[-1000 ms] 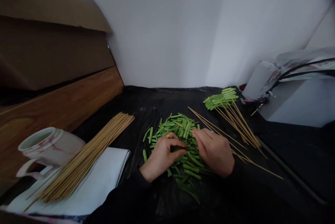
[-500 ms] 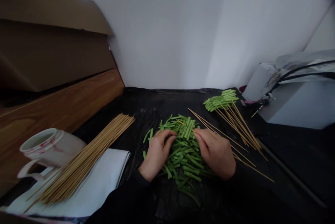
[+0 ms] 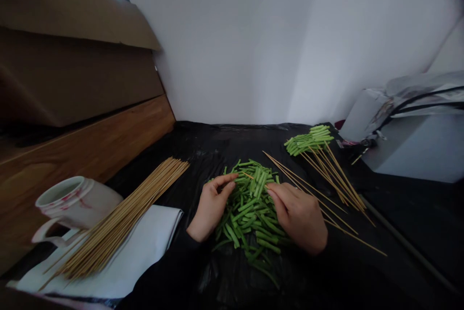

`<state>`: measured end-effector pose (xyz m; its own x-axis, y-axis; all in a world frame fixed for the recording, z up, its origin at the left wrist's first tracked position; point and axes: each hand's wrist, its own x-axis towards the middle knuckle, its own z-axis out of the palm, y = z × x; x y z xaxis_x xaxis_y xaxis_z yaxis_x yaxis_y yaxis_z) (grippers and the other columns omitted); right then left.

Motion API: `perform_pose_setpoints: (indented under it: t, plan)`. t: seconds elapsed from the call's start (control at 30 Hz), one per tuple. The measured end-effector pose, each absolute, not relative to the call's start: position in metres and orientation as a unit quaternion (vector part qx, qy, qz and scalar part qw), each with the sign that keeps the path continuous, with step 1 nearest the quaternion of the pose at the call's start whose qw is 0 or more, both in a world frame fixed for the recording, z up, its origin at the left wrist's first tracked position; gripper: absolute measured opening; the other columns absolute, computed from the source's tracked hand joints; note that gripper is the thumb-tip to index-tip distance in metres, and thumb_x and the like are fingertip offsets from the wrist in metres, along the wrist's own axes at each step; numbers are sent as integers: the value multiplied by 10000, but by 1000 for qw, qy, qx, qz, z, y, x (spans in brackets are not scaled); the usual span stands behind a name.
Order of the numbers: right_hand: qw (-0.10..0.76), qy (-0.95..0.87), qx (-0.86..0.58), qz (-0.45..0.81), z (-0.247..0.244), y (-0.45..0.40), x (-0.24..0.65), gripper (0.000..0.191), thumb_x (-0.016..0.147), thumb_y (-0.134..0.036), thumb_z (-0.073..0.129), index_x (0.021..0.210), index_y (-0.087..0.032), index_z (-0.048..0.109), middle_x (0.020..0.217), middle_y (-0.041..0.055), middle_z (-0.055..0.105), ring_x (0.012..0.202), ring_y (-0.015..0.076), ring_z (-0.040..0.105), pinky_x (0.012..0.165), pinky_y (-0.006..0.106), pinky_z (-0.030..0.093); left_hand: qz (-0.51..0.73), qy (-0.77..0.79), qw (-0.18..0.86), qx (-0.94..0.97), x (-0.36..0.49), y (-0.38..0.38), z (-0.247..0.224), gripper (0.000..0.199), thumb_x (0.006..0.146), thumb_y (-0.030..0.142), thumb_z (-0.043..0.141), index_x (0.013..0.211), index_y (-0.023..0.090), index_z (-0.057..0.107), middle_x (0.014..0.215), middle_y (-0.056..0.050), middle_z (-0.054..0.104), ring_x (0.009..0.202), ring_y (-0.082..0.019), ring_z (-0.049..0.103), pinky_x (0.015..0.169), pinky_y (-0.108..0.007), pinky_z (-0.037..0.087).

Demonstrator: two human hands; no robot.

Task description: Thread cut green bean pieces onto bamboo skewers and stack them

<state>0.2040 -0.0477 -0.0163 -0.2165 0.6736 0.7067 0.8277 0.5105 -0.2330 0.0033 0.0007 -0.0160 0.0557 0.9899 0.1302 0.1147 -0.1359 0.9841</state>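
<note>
My right hand (image 3: 300, 215) pinches a bamboo skewer (image 3: 248, 175) close behind several cut green bean pieces (image 3: 259, 182) threaded side by side on it. The skewer's bare tip sticks out to the left. My left hand (image 3: 210, 203) is at the left edge of a loose pile of cut green beans (image 3: 250, 223), thumb and forefinger a little apart near the tip. I make out nothing between them. Right of the pile lie a few bare skewers (image 3: 308, 189), partly under my right hand.
A bundle of skewers (image 3: 134, 218) rests on a folded white cloth (image 3: 155, 232) beside a tipped mug (image 3: 83, 203). Finished bean skewers (image 3: 310, 140) lie at the back right near a pale box (image 3: 416, 140). A cardboard box (image 3: 79, 73) stands left. Black plastic (image 3: 217, 138) covers the table.
My left hand has drawn back left from the skewer tip, its thumb and forefinger parting. The right hand still holds the skewer. The view has shifted slightly.
</note>
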Motion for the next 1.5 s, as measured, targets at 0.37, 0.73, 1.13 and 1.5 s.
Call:
perform_pose_setpoints:
  t: [0.37,0.73,1.13,1.5]
  plan:
    - [368,-791,-478,-101,-23,-51,198,231,948,-182,415,983,-165,643,779,30,648,712,135,613,672,256,402,487,400,669,395,3,-4,-10,269,753,359,725,906,140,697,833,-51,687,765,-106,604,683,-196,442]
    - [353,-795,-483,-97,-25,-51,199,257,946,-184,394,1012,-167,642,789,34,647,735,142,617,684,269,428,478,349,746,307,0,-1,-12,215,730,203,762,927,129,719,798,-18,645,690,-54,577,646,-149,469]
    - [344,-799,-482,-105,-27,-51,200,238,924,-158,418,1032,-170,629,800,35,647,729,147,606,680,268,400,466,338,750,326,0,-2,-11,223,767,219,729,955,99,718,775,-22,619,677,-54,556,640,-154,464]
    - [334,-799,-488,-110,-26,-50,200,242,925,-165,396,1003,-184,624,772,20,638,689,144,597,635,277,394,469,326,742,351,1,-2,-12,211,782,229,715,952,104,712,777,-16,613,665,-45,540,645,-156,449]
